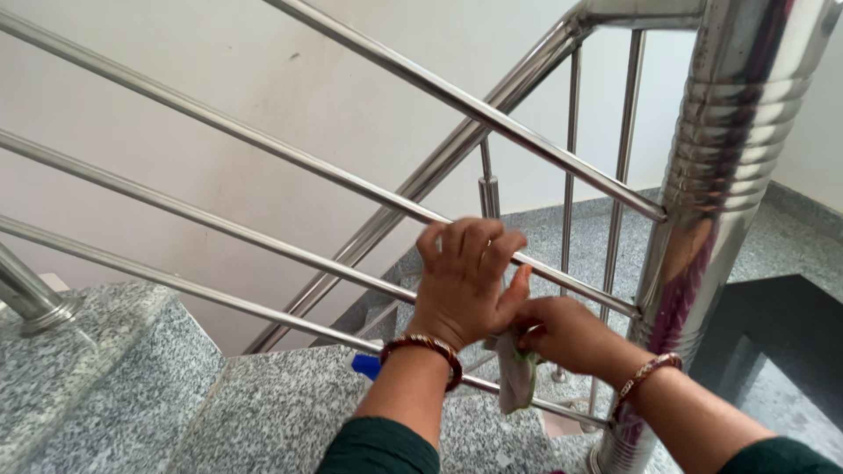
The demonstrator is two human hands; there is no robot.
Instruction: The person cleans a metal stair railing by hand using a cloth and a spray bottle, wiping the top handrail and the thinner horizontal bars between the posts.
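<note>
Head view: left hand (pixel 465 276) raised, fingers curled over third steel rail (pixel 263 246) of stair railing, palm away from camera, thumb pointing toward right hand. Red-gold bangle (pixel 426 347) on left wrist. Right hand (pixel 562 332) just beside it, lower, fingers pressed together, pinching pale green-white cloth (pixel 516 373); cloth hangs crumpled against lowest rail (pixel 219 298). Thin bangle (pixel 650 373) on right wrist. Thick ribbed steel post (pixel 729 149) at right. Grey granite steps (pixel 281 412) below. Small blue object (pixel 365 365) behind left forearm, kind unclear.

Soft, even daylight, sharp focus, with bright glare streaking the steel post (pixel 729 149).
</note>
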